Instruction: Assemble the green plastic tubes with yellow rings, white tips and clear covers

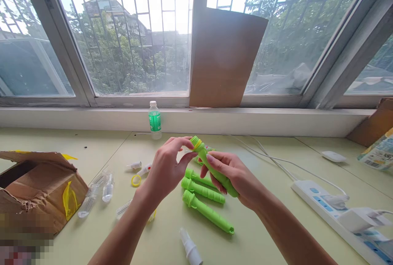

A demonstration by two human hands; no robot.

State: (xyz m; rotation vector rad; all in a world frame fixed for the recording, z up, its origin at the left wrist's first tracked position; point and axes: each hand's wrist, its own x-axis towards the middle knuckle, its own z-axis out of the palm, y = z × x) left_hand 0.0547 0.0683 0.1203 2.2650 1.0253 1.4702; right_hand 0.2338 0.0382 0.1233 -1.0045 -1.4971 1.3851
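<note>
My right hand (pixel 233 175) grips a green plastic tube (pixel 205 159) by its lower body, tilted with the threaded end up and to the left. A yellow ring (pixel 197 144) sits around that threaded end, and the fingertips of my left hand (pixel 167 167) pinch it there. Below my hands three more green tubes (pixel 204 209) lie side by side on the pale table. Another yellow ring (pixel 136 180) lies to the left of my left hand.
Clear plastic tubes (pixel 108 187) and small white caps (pixel 135 165) lie on the left beside an open cardboard box (pixel 37 191). A white nozzle (pixel 190 250) lies near the front. A green-labelled bottle (pixel 154 121) stands by the sill. A power strip (pixel 331 212) with cables lies right.
</note>
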